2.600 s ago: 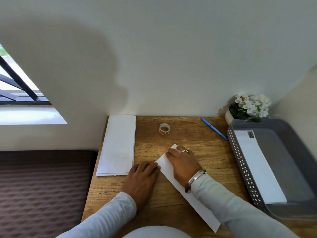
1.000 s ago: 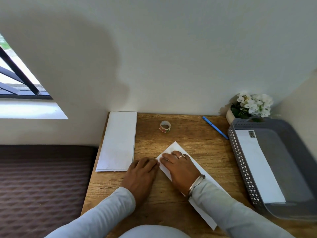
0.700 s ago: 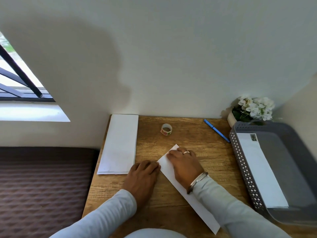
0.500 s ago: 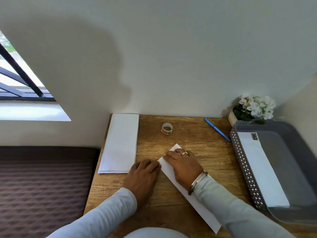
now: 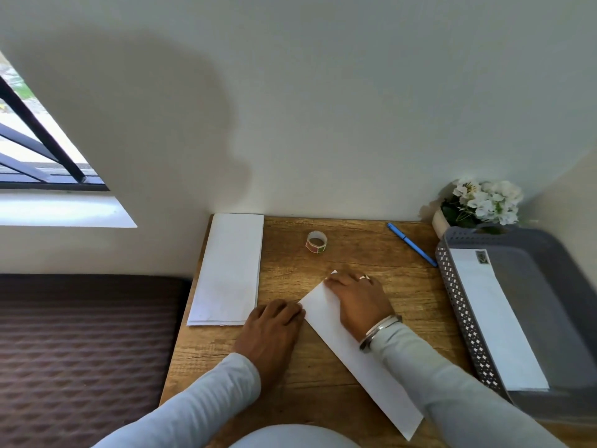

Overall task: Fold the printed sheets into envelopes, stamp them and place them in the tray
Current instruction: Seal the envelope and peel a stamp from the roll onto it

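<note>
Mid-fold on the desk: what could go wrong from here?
The left hand and right hand both sit at the far end of the folded sheet; its long near part lies free, so it may pivot and crease crooked. The right sleeve crosses the sheet and could drag it off the table edge.

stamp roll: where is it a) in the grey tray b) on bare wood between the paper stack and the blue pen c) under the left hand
b: the stamp roll sits on the desk, paper stack to its left, blue pen to its right.
</note>
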`<state>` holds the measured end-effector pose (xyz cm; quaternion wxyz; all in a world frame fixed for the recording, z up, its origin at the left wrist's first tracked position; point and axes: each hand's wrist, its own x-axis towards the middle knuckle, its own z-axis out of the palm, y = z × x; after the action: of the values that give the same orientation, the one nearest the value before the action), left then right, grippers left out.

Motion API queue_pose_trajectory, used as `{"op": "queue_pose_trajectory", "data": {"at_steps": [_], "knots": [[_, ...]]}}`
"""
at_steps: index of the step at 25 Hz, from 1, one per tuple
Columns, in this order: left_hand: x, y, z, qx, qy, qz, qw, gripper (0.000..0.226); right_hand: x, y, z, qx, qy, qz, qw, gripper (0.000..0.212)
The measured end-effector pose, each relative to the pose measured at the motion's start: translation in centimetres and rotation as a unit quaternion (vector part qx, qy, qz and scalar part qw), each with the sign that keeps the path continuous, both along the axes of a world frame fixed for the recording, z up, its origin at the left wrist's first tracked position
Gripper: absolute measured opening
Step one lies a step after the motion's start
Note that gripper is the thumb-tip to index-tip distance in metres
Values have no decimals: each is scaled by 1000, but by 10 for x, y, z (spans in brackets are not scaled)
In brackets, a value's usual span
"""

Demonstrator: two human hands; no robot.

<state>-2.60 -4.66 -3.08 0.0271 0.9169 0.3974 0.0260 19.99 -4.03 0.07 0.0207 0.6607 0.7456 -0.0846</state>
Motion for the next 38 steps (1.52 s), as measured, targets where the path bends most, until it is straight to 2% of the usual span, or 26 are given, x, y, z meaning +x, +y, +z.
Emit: {"op": "queue_pose_trajectory", "data": {"at_steps": [3,6,11,18,20,24,27,30,35,38], "knots": [[1,-1,4,-10,14,3,1000,52,10,4,-5,10,27,-17,999,60],[7,-4,10,-15,23,15,1000,51,20,-8,-10,-21,73,-10,997,56],[27,1,20,-79,23,22,996,50,29,-17,-22,-9,54,11,998,58],[52,24,23,-70,103,-24,992,56,34,-14,-24,-4,58,19,998,54],[31,18,15,-74,77,-23,994,53,34,-15,-27,7,52,26,998,54],[2,1,4,-9,35,-38,999,53,25,-19,-27,0,-1,32,999,56],[3,0,2,1,26,-24,999,47,1,-23,-30,-5,-34,117,993,56],[0,2,0,-6,28,-31,999,47,-4,-26,-39,-21,-30,180,983,59],[0,1,4,0,32,-39,999,50,15,-9,-25,11,-22,81,996,66],[-1,2,2,-3,38,-26,999,49,-3,-17,-25,-3,0,144,990,61]]}}
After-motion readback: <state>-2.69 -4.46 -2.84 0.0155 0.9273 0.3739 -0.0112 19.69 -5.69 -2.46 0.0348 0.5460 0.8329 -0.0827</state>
